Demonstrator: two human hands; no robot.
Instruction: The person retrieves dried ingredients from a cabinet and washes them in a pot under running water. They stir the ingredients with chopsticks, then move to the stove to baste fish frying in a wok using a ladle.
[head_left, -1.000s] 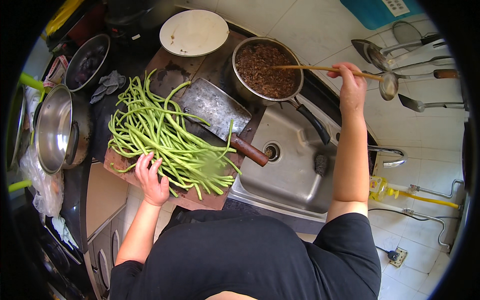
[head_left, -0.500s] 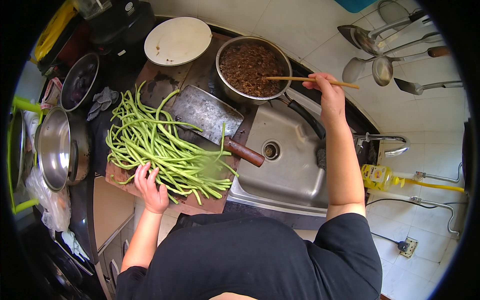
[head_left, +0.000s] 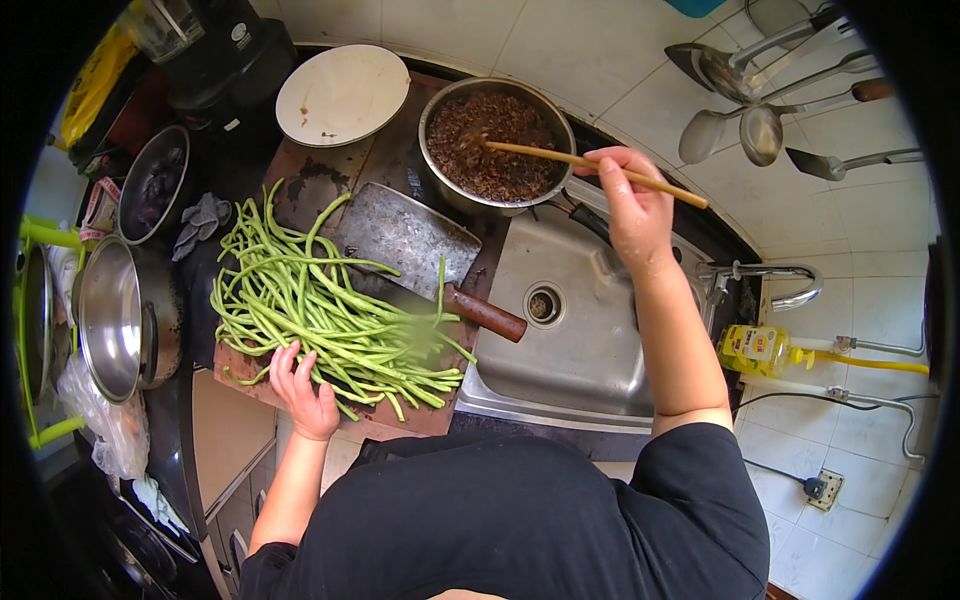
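My right hand (head_left: 640,208) is closed around wooden chopsticks (head_left: 560,156) over the far edge of the sink. Their tips reach into dark brown, crumbly food (head_left: 485,125) in a steel pan (head_left: 478,204) at the back. Near the front edge of a worn brown board (head_left: 428,422), my left hand (head_left: 308,396) rests with its fingers apart, touching the near side of a heap of long green beans (head_left: 310,290). A cleaver (head_left: 408,232) with a wooden handle lies just behind the beans, its handle toward the sink.
Right of the board is a steel sink (head_left: 590,365) with a tap (head_left: 770,272) and a yellow bottle (head_left: 752,348). A white plate (head_left: 343,95) lies behind. Left are a steel pot (head_left: 112,320), a dark bowl (head_left: 155,185) and a grey cloth (head_left: 201,225). Ladles and a spatula (head_left: 850,163) hang at right.
My right hand has shifted left, and the chopstick tips have moved from the right part of the pan toward its middle. My left hand stays at the beans.
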